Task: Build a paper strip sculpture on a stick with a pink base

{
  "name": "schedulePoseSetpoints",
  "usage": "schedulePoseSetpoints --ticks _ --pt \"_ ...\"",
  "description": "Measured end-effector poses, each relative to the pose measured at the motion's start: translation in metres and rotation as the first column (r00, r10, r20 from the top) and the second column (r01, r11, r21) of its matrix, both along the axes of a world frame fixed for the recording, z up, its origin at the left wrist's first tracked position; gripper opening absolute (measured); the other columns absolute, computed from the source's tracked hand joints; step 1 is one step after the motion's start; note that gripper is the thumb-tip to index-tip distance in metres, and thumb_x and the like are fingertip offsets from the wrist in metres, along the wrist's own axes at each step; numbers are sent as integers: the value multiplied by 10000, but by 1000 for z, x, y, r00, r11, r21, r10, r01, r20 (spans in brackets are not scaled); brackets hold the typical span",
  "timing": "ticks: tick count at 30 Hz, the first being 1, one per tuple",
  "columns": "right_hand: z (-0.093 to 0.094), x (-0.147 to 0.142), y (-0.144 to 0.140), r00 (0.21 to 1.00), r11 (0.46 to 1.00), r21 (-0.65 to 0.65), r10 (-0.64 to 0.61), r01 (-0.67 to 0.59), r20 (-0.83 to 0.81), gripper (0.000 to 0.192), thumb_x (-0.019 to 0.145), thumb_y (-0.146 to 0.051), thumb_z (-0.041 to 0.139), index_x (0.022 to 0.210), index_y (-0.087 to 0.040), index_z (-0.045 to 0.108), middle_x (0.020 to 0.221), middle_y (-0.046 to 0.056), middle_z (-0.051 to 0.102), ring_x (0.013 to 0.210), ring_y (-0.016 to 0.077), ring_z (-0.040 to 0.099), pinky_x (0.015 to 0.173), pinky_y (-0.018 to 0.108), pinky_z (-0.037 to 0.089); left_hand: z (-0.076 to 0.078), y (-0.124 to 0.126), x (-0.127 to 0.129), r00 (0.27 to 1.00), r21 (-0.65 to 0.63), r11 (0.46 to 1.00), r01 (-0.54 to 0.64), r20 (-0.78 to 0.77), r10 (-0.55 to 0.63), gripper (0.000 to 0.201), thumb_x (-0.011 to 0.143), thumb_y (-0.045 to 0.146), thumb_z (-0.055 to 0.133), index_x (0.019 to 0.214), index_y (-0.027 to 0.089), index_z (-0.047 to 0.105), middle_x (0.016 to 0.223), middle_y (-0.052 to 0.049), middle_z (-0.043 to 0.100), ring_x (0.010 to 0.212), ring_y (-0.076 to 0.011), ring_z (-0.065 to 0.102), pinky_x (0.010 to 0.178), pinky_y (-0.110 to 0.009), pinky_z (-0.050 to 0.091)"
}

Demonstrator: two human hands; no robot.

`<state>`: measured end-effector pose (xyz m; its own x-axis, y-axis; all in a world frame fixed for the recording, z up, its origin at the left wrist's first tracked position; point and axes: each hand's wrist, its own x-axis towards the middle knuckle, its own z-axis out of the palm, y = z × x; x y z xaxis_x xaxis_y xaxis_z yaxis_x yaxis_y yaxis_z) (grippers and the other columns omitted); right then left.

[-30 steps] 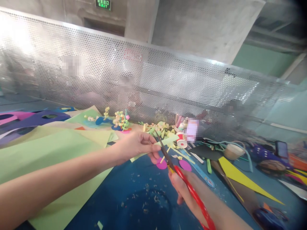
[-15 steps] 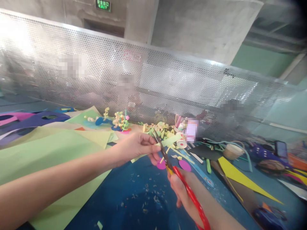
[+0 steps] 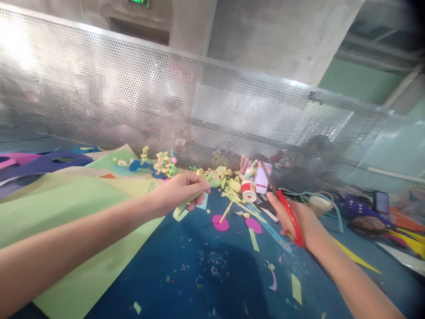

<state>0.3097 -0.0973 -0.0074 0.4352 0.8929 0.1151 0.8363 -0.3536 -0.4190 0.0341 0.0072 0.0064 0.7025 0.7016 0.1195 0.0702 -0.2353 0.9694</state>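
Observation:
My left hand (image 3: 186, 189) is closed in a pinch on a pale green paper strip (image 3: 180, 215), whose curled end hangs below the fingers. A pair of scissors (image 3: 291, 215) with red handles is in my right hand (image 3: 307, 219), apart from the strip. Its blades are blurred and point up and away. Between the hands, a thin yellow stick (image 3: 226, 211) stands on a magenta paper disc (image 3: 220, 223). A second magenta disc (image 3: 254, 225) lies to its right, near a roll of tape (image 3: 249, 190) with a red-and-white side.
Large green paper sheets (image 3: 76, 208) cover the left of the blue table (image 3: 186, 283). Yellow-green paper pieces (image 3: 222, 177) and small paper flower models (image 3: 162, 163) stand along the perforated metal screen (image 3: 219, 115). A phone (image 3: 381, 203) and yellow paper lie at right. Scraps dot the front.
My right hand has carried the scissors right, away from the paper strip they crossed before. My left hand has shifted slightly left, still pinching paper. Paper scraps once behind my right hand now show.

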Motion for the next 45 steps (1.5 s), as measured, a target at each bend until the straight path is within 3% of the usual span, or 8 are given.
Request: schedulePoseSetpoints --ticks 2,10,15,19,22,28,39,45 --pt "-8 29 7 981 979 -197 -4 44 196 469 845 -566 338 748 -180 586 732 112 666 598 233 649 506 283 437 -2 4 0 998 -31 999 -19 63 21 224 854 308 498 714 145 561 582 28 538 437 -49 436 482 -199 351" --pt "-41 60 11 949 935 -353 91 22 300 192 731 -301 584 605 -159 610 661 90 656 679 249 633 564 273 382 -4 11 0 982 -142 990 -18 184 44 233 836 308 522 681 143 577 583 9 529 507 -74 442 535 -207 375" --pt "-30 33 4 943 955 -295 122 -27 308 181 771 -329 554 828 -164 600 835 106 651 773 237 606 621 280 393 -2 4 2 979 -148 982 -117 152 139 244 788 384 598 748 147 639 749 -2 568 677 -99 534 724 -254 441" --pt "-36 13 1 929 883 -312 370 -350 5 295 712 -361 626 969 -230 562 847 19 587 651 150 564 570 231 406 4 -3 4 980 -155 984 -94 159 118 257 785 414 609 822 164 651 750 12 554 685 -92 533 755 -265 444" --pt "-45 16 3 884 835 -290 449 -468 -133 270 704 -229 606 973 -220 576 855 8 539 643 123 532 599 226 418 11 -5 6 976 -161 987 -17 211 52 237 791 395 615 830 162 642 683 27 522 640 -78 508 697 -238 435" --pt "-52 36 9 850 816 -246 480 -523 -217 395 718 -173 569 1112 -201 558 824 1 553 632 114 541 615 227 429 28 -2 17 942 -125 991 46 336 -1 166 779 301 651 764 138 623 621 43 472 551 -42 416 634 -195 417" --pt "-57 38 13 852 845 -154 478 -512 -211 100 666 -161 607 761 -175 635 826 30 668 756 180 612 693 266 454 41 -14 56 815 -119 960 253 562 -145 81 809 209 624 775 139 601 592 53 534 579 -39 522 727 -219 465" --pt "-52 30 11 880 878 -104 451 -467 -150 81 637 -111 607 673 -184 609 638 -23 617 609 138 563 590 227 429 35 -4 71 760 -58 957 285 622 -189 75 832 235 598 828 162 584 616 47 562 615 -53 551 778 -253 469"
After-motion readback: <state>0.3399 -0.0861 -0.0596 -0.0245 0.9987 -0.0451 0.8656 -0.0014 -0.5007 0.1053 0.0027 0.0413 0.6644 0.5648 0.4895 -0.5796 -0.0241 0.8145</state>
